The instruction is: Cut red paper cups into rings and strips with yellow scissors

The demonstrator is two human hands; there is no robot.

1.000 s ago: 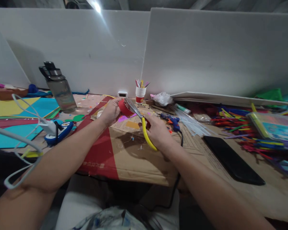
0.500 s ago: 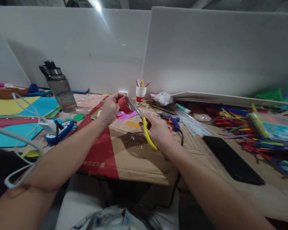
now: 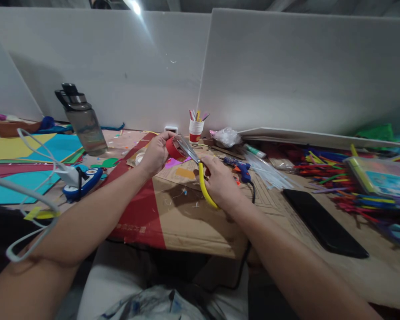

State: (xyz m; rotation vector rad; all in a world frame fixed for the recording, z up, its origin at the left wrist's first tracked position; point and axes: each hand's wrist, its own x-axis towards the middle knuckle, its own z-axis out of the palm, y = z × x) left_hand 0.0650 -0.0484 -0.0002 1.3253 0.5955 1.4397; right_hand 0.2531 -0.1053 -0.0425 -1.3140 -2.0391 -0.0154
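Observation:
My left hand is closed on a short red ring, like a cut piece of paper cup, held up over the cardboard. My right hand grips scissors with yellow handles. Their metal blades point up and left, with the tips at the ring's near side; whether they are biting into it is hard to tell. Under the hands lies a cardboard sheet with a red band. A purple paper scrap and an orange paper piece rest on it.
A paper cup with pens stands behind the hands. To the right are a blue glue gun, clear glue sticks, a black phone and colourful pipe cleaners. Leftward stand a water bottle, a power strip and coloured sheets.
The red ring has shifted slightly right and turned a little in my left hand. The scissors have tilted slightly, staying close to the ring. Everything else looks the same.

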